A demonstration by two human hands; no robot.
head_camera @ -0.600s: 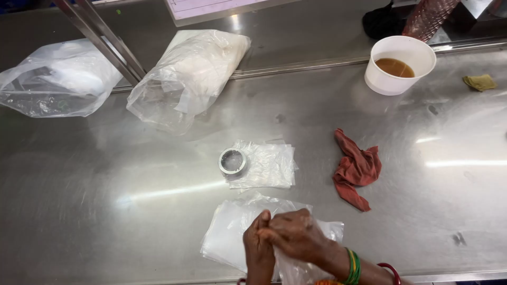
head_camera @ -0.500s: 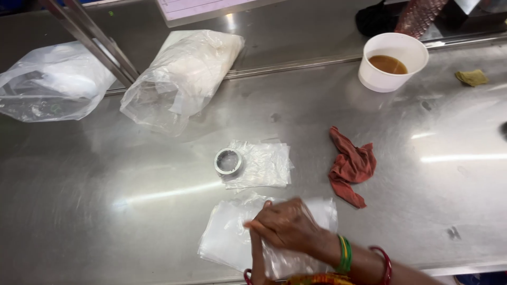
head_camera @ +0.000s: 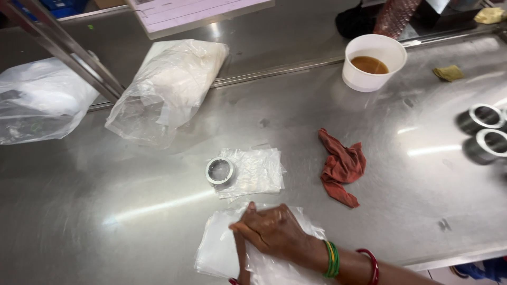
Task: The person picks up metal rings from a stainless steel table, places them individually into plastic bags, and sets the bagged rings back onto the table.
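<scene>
**Q:** At six o'clock of the head view, what are the hands doing?

**A:** The right hand (head_camera: 274,232), wearing green and red bangles at the wrist, lies palm-down with fingers closed together on a stack of thin clear plastic bags (head_camera: 216,250) that rests flat on the brushed steel worktable (head_camera: 132,211). The left hand (head_camera: 242,264) is mostly hidden beneath it; only part shows at the frame's lower edge, touching the same stack. Whether it pinches a sheet cannot be told.

**Q:** What lies around them?

**A:** At twelve o'clock of the hands, near but apart, a small silver metal ring (head_camera: 219,171) sits on the edge of a second, smaller pile of clear plastic sheets (head_camera: 256,171). At two o'clock lies a crumpled rust-red cloth (head_camera: 342,166). Farther off, at one o'clock, stands a white paper cup of brown liquid (head_camera: 374,62); at eleven o'clock, a bulging clear bag of white material (head_camera: 169,87); at three o'clock, two more metal rings (head_camera: 483,129), blurred.

**Q:** How is one bag best parted from such a stack?

**A:** Judging from the film's thinness, one hand should pin the stack flat while the other's fingertips slide the top sheet sideways at a corner. A light, dry rub separates layers; a hard pull would likely drag several sheets along.
</scene>
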